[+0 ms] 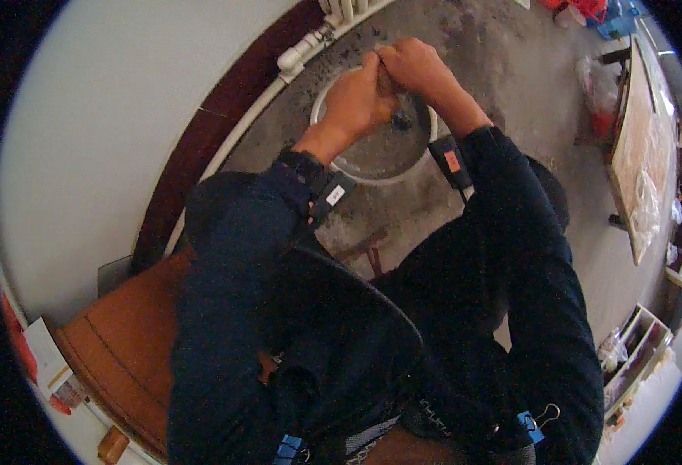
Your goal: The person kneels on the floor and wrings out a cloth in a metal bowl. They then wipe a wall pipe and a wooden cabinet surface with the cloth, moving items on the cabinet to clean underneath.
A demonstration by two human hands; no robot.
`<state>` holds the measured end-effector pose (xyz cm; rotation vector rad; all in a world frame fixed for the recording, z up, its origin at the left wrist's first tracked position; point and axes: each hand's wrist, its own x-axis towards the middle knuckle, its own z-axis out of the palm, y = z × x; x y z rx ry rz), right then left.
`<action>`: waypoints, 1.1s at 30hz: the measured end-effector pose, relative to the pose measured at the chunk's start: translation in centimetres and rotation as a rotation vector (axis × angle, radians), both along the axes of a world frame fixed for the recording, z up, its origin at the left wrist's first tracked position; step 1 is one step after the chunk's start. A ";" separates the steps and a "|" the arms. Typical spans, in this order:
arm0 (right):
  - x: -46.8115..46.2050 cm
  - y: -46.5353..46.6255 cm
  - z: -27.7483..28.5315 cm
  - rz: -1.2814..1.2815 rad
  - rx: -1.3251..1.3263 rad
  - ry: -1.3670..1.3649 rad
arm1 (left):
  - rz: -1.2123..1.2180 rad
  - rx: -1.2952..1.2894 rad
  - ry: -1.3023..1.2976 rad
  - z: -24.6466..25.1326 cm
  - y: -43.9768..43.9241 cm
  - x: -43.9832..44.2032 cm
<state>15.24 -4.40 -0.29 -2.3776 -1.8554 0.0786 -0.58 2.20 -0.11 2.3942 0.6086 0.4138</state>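
My left hand (352,104) and my right hand (413,64) meet over a round basin with a white rim (370,181). Both have their fingers curled around a small brownish thing (385,80), mostly hidden by the fingers; its kind is not clear. Inside the basin, which looks grey-brown, a small dark lump (401,120) shows below my hands. Dark sleeves cover both arms. Near each wrist hangs a black box, one with a white label (335,195) and the other with an orange label (452,161).
White pipes (294,61) run along the wall at left. An orange-brown seat (126,331) is beside me. On the right stands a wooden table (643,151) with plastic film, near a bag (599,93). A white rack (637,349) stands lower right.
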 end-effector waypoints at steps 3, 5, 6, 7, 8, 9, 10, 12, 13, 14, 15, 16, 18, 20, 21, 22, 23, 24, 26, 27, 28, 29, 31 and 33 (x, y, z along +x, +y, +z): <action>0.8 -1.6 3.8 -0.165 0.121 0.629 | -0.019 -0.293 -0.176 1.1 0.6 0.0; 2.0 -3.8 6.0 -0.208 0.223 1.053 | -0.031 -0.676 -0.148 2.2 0.8 0.7; 2.4 -4.5 7.0 -0.201 0.271 1.276 | -0.037 -0.917 -0.159 2.8 1.0 0.5; 2.7 -4.9 8.0 -0.166 0.316 1.295 | -0.057 -1.057 -0.236 3.5 1.1 0.3; 2.9 -5.0 8.9 -0.133 0.347 1.320 | -0.078 -1.204 -0.304 4.2 1.4 0.1; 2.9 -5.0 9.6 -0.108 0.377 1.343 | -0.096 -1.357 -0.371 4.9 1.7 -0.1; 2.5 -4.8 10.2 -0.167 0.398 1.294 | -0.156 -1.431 -0.384 5.4 2.0 -0.5; 0.9 -4.3 10.8 -0.070 0.583 1.032 | -0.247 -1.680 -0.391 6.1 1.6 -1.1; 0.1 -4.0 11.0 -0.088 0.636 0.892 | -0.269 -1.802 -0.378 6.2 1.3 -1.4; -0.6 -3.8 11.2 -0.091 0.638 1.035 | -0.346 -1.838 -0.369 6.3 1.0 -1.7; -1.2 -3.5 11.4 -0.018 0.686 1.091 | -0.376 -1.901 -0.361 6.3 0.5 -1.9; -1.7 -3.4 11.6 0.057 0.736 1.147 | -0.407 -1.965 -0.351 6.2 0.0 -1.9; -2.2 -3.6 12.1 0.174 0.785 1.167 | -0.474 -2.024 -0.312 6.2 -0.8 -1.7; -2.2 -4.2 12.6 0.091 0.620 1.133 | -0.480 -1.908 -0.346 6.5 -0.8 -2.0; -2.3 -4.4 12.7 0.046 0.555 1.097 | -0.459 -1.844 -0.340 6.7 -0.8 -2.1; -2.4 -4.6 12.8 0.009 0.570 1.067 | -0.450 -1.777 -0.310 7.0 -0.7 -2.3; -2.3 -4.7 12.7 -0.028 0.597 1.023 | -0.442 -1.707 -0.284 7.3 -0.7 -2.3; -2.6 -4.7 12.6 -0.071 0.597 0.971 | -0.426 -1.644 -0.257 7.6 -0.5 -2.5; -2.5 -4.8 12.2 -0.072 0.684 0.825 | -0.369 -1.502 -0.196 8.0 -0.8 -2.2; -2.5 -4.8 11.8 -0.084 0.716 0.741 | -0.335 -1.435 -0.166 8.1 -1.0 -2.2; -2.6 -4.7 11.3 -0.092 0.699 0.736 | -0.298 -1.375 -0.131 8.1 -1.3 -2.2; -2.7 -4.7 10.8 -0.109 0.689 0.722 | -0.261 -1.314 -0.096 8.0 -1.5 -2.1; -2.7 -4.6 9.7 -0.147 0.673 0.681 | -0.198 -1.196 -0.050 7.6 -2.1 -1.8; -2.4 -4.1 8.4 -0.202 0.643 0.628 | -0.116 -1.083 -0.012 6.8 -2.3 -1.0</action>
